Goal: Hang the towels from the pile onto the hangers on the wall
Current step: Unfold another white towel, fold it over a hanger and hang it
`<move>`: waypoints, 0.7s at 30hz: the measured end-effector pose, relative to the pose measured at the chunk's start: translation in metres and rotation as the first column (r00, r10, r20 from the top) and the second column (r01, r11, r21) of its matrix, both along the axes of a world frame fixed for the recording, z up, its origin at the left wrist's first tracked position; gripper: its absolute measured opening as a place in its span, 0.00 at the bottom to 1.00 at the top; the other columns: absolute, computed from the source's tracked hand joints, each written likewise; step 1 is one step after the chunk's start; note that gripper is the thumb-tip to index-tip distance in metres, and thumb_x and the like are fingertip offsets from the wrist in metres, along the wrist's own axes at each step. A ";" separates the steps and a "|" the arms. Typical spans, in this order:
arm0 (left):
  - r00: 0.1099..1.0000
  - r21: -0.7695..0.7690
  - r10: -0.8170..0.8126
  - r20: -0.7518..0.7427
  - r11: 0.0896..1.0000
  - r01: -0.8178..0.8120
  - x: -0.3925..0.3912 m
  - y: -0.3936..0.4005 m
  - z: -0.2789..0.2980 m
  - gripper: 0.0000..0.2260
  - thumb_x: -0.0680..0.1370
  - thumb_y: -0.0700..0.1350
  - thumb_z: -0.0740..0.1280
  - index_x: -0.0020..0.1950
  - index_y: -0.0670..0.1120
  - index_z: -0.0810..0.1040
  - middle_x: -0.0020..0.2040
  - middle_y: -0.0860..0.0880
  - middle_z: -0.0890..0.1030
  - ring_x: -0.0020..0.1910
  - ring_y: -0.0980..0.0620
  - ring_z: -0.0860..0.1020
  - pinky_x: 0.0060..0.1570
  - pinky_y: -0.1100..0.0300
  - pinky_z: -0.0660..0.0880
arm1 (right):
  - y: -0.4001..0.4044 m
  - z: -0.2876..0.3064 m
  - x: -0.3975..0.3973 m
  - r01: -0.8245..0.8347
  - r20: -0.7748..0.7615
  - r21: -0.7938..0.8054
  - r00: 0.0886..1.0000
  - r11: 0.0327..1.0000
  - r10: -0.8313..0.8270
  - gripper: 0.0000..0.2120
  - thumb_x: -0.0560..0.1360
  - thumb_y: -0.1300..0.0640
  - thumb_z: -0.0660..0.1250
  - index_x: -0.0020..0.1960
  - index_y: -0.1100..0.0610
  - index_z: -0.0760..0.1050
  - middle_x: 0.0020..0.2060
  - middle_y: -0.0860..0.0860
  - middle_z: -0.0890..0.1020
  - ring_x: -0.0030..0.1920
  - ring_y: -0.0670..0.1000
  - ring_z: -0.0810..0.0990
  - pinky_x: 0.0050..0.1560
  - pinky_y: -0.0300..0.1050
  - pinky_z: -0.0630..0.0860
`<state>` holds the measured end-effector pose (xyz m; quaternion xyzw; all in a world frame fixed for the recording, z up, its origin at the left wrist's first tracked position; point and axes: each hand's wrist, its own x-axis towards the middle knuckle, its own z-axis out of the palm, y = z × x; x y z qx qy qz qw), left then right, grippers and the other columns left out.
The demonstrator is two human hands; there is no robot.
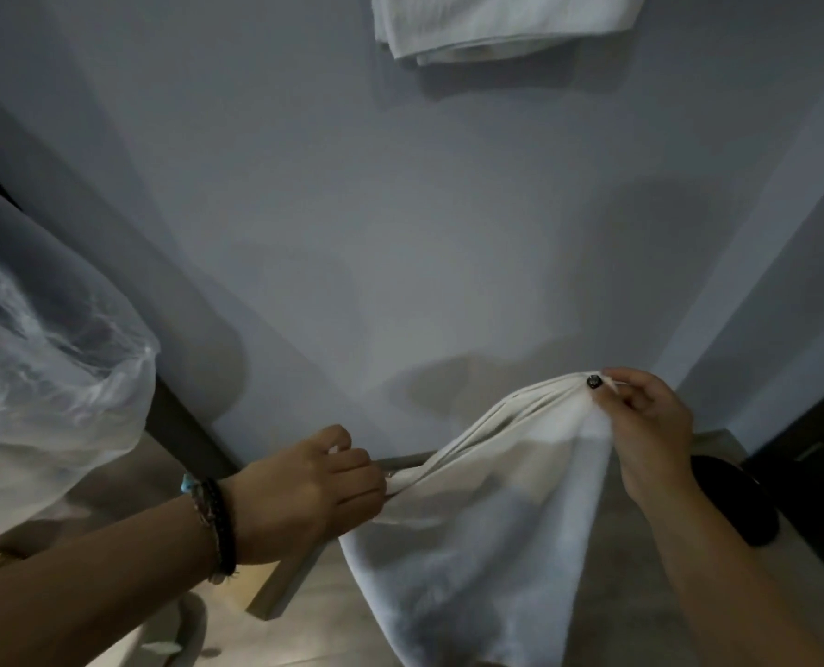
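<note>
Both hands hold one white towel [472, 546], spread between the two grips and held in front of the grey wall [400, 233]. Right hand [650, 426] pinches a bunched top corner, thumb and fingers curled round the cloth; left hand [314, 488] grips the other end of the same top edge, fingers folded tight on a gathered strip. The edge runs taut-ish from the left grip up to the right grip, and the body of the towel sags below both. Step in hand looks like opening the towel out before lifting it to a hanger. To do it well: likely pull the two grips further apart so the top edge goes flat, let the bunched folds near the right grip slide out, keep both pinches close to the hem, then raise both evenly so the drape falls square. No hanger can be seen, and the pile itself is out of view. Count: one towel in hand, one hung towel [501, 26] high above the right grip against the wall, so two towels; two hands; one clear plastic bag [49, 368] out past the left grip; one dark object [732, 498] just below the right grip, identity unclear; bracelets [217, 522] on the left wrist, number hard to tell.
</note>
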<state>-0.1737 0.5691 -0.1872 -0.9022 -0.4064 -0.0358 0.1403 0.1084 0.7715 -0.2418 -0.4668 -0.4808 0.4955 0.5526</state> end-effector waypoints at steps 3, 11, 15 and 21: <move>0.997 0.013 0.043 0.071 0.999 -0.044 -0.001 -0.004 0.000 0.08 0.80 0.40 0.61 0.47 0.46 0.79 0.44 0.48 0.79 0.41 0.48 0.77 0.48 0.53 0.74 | 0.001 0.001 0.004 0.030 0.021 -0.003 0.999 1.000 -0.030 0.07 0.72 0.63 0.73 0.45 0.52 0.79 0.36 0.53 0.79 0.35 0.45 0.75 0.40 0.37 0.73; 0.967 0.014 0.253 -0.002 0.967 -0.253 -0.006 -0.012 -0.009 0.04 0.73 0.45 0.70 0.43 0.52 0.75 0.35 0.53 0.76 0.36 0.51 0.70 0.38 0.57 0.66 | 0.000 0.013 0.007 0.021 0.079 0.029 0.997 0.999 -0.023 0.06 0.72 0.62 0.74 0.43 0.52 0.80 0.31 0.46 0.81 0.36 0.46 0.77 0.43 0.45 0.74; 0.978 0.015 0.205 -0.044 0.979 -0.205 -0.006 -0.011 -0.013 0.04 0.74 0.47 0.69 0.42 0.53 0.74 0.36 0.55 0.75 0.38 0.52 0.68 0.39 0.58 0.61 | 0.000 0.018 0.010 0.024 0.069 0.051 0.997 0.998 -0.027 0.06 0.72 0.63 0.73 0.48 0.58 0.80 0.36 0.53 0.80 0.40 0.50 0.77 0.46 0.48 0.74; 0.999 -0.020 0.013 -0.050 1.000 -0.014 -0.001 -0.007 -0.016 0.10 0.82 0.44 0.59 0.42 0.50 0.77 0.41 0.52 0.79 0.43 0.51 0.75 0.47 0.58 0.69 | 0.001 0.020 0.007 -0.007 0.060 0.041 0.998 0.999 0.004 0.07 0.72 0.63 0.73 0.43 0.52 0.80 0.36 0.50 0.81 0.38 0.45 0.78 0.41 0.34 0.74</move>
